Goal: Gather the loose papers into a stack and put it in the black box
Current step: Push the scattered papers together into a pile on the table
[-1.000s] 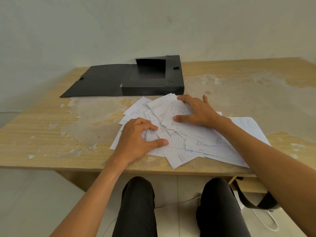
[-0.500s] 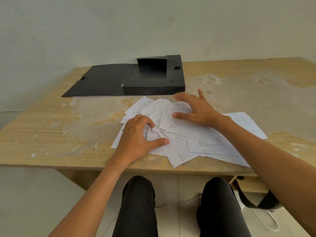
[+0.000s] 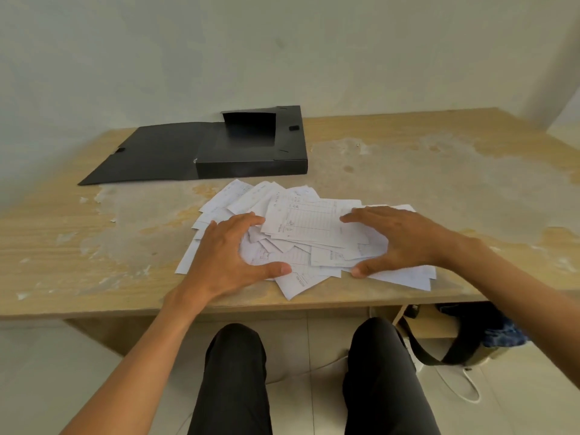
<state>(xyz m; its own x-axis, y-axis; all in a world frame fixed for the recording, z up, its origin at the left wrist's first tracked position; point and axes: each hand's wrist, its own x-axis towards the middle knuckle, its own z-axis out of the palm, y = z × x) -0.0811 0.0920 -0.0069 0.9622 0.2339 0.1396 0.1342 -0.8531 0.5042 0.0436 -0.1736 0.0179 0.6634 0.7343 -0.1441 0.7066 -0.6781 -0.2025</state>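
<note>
Several loose white printed papers (image 3: 309, 219) lie in a fanned, overlapping heap near the table's front edge. My left hand (image 3: 229, 252) rests on the heap's left side, fingers curved and thumb stretched along the near edge. My right hand (image 3: 395, 240) presses on the right side, fingers spread, thumb at the near edge. The two hands bracket the pile from either side. Behind the papers stands the black box (image 3: 251, 164), open, with its lid flap (image 3: 147, 158) laid flat to the left.
The worn wooden table (image 3: 439, 177) reaches back to a pale wall. Its front edge runs just below the papers. Under the table are my knees in black trousers (image 3: 235, 372), a black bag strap (image 3: 439, 353) and a white cable on the floor.
My right hand has slid from the pile's middle to its right side. The papers have bunched closer together. My left hand has opened flatter on the left side.
</note>
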